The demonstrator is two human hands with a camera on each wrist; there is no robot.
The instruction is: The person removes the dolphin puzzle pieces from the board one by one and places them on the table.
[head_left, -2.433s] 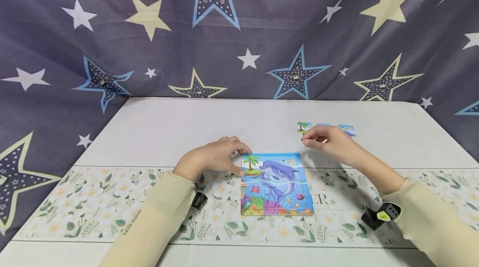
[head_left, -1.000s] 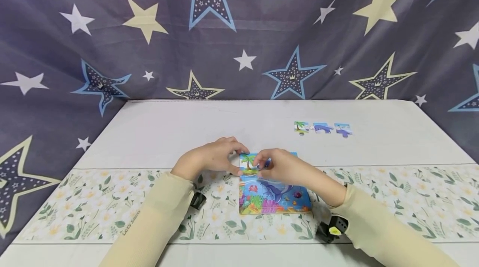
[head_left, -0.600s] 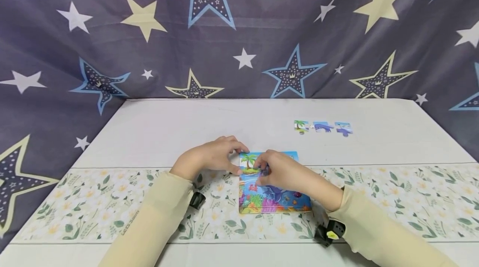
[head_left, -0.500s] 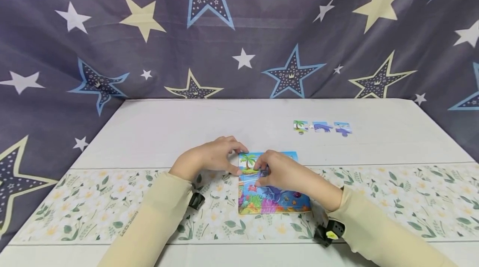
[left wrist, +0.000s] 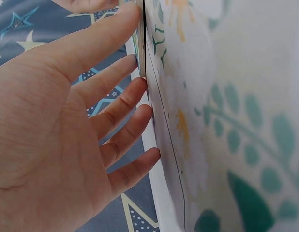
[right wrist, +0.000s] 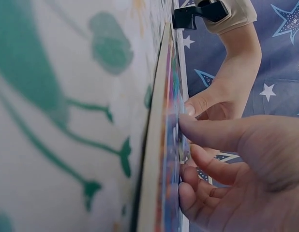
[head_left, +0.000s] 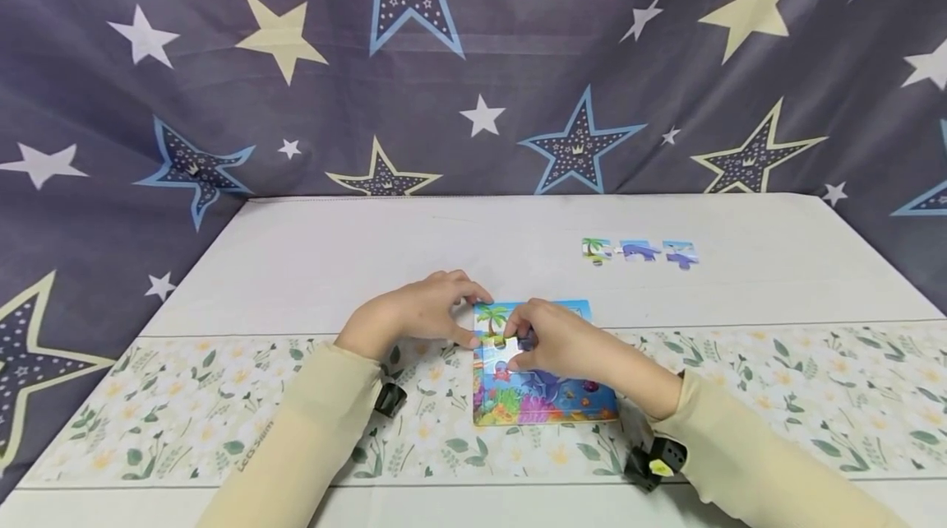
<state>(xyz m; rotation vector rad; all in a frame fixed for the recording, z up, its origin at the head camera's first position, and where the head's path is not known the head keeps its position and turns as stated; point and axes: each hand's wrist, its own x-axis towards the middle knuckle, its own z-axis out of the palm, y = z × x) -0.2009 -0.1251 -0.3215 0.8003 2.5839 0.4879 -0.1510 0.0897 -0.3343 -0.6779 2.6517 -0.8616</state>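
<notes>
A dolphin jigsaw puzzle in a flat tray lies on the table before me. My left hand steadies its upper left corner, thumb at the left edge and a fingertip at the top edge; in the left wrist view its fingers are spread. My right hand is over the middle of the puzzle, pinching a puzzle piece between thumb and fingers. The fingers hide most of that piece. Left of the fingertips a pale gap shows in the picture.
Three loose puzzle pieces lie in a row farther back: a palm tree piece, a dolphin head piece and a dolphin tail piece. A floral runner crosses the white table. A starry curtain hangs behind.
The right hand came from the loose pieces to the middle of the puzzle. A piece there has come up in its fingers, baring a pale gap. The left hand stays at the corner.
</notes>
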